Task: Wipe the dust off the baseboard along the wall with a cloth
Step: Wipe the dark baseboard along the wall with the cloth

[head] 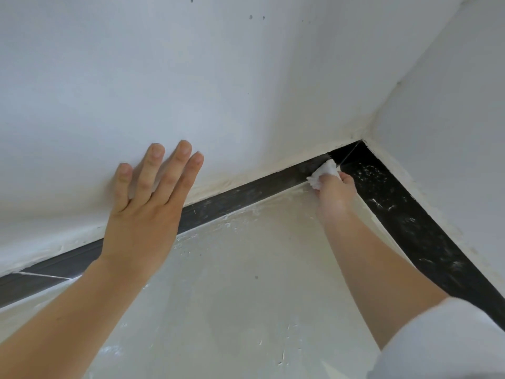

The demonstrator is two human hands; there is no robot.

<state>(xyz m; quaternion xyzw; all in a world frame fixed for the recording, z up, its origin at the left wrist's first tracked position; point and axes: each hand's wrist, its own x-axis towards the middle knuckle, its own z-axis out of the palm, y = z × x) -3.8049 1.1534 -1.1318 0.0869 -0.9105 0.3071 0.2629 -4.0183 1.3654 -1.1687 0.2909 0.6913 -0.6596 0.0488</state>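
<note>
White painted plaster walls (191,77), two of them, meet in a corner above one pale, dusty floor (232,283). Along their foot lies the dark grey strip of baseboard (246,191), in two runs joined at the corner. The left run looks mostly even and dull, so I judge it largely wiped. The right run (404,214) carries white specks and smears and seems not yet done. Two bare hands show. The left hand (147,212) lies flat on the wall, fingers straight and spread, holding nothing. The right hand (334,192) curls its fingers round the one small crumpled white cloth (323,172), pressed on the left run just beside the corner.
</note>
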